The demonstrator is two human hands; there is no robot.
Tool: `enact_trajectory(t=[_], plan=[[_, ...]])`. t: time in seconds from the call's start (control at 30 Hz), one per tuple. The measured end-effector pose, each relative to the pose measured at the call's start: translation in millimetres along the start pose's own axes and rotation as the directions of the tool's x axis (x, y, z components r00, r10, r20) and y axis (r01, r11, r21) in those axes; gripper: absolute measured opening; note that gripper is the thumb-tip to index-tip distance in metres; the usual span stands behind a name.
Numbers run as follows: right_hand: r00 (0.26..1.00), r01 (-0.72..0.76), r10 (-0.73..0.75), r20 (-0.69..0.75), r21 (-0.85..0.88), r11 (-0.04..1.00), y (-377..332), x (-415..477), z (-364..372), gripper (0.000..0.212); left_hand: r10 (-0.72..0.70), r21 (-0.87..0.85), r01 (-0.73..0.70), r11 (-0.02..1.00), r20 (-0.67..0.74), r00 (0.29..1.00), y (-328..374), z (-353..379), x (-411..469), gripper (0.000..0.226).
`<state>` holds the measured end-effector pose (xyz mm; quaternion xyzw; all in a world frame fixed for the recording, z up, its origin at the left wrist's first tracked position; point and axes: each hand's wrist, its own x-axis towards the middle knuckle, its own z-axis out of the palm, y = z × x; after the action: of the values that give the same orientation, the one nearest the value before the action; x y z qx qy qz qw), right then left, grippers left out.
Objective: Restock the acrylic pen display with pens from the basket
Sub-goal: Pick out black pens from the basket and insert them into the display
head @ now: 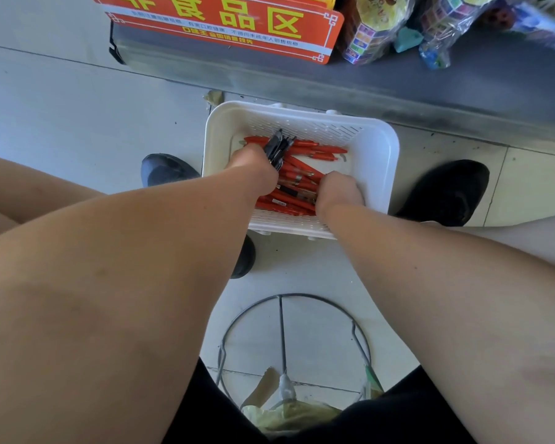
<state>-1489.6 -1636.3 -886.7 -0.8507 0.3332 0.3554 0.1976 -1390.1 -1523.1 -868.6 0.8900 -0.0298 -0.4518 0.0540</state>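
White basket (382,155), floor: red pens (314,149) inside. My left hand (253,169) grips black pens (277,145); right hand (338,189) among the red pens, grip unclear.

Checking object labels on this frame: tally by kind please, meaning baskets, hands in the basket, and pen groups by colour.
1 white perforated plastic basket
2 bare hands in it: left hand, right hand
1 bunch of black pens, gripped by the left hand
1 pile of red pens; they overlap, so single pens cannot be counted
Total: 5
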Motion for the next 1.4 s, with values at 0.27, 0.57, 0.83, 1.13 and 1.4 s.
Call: enact_trajectory(t=[0.27, 0.57, 0.83, 1.13, 1.4], plan=[[0.995, 0.034, -0.021, 0.093, -0.132, 0.991, -5.8, -3.3, -7.1, 0.016, -0.014, -0.034, 0.014, 0.999, -0.003, 1.000, 0.1, -0.3, 1.0, 0.011], [0.978, 0.016, -0.003, 0.207, -0.057, 0.998, -1.8, -2.6, 4.7, 0.047, -0.079, -0.194, 0.090, 0.977, 0.065, 0.995, -4.1, 2.2, -1.8, 0.020], [0.991, 0.131, -0.130, -0.020, 0.192, 0.973, 2.9, -1.9, 1.9, 0.032, -0.046, -0.205, 0.065, 0.977, 0.096, 0.994, -0.7, -6.0, -10.9, 0.038], [0.981, -0.135, -0.011, 0.194, 0.721, 0.680, -2.3, -9.0, -13.0, 0.015, -0.027, -0.248, 0.066, 0.967, 0.158, 0.987, -5.2, -8.2, -22.0, 0.052], [0.955, -0.208, -0.066, 0.289, 0.810, 0.548, -10.9, -21.4, -18.5, 0.011, 0.176, -0.222, -0.149, 0.964, 0.108, 0.978, -13.3, -7.3, -32.4, 0.033]])
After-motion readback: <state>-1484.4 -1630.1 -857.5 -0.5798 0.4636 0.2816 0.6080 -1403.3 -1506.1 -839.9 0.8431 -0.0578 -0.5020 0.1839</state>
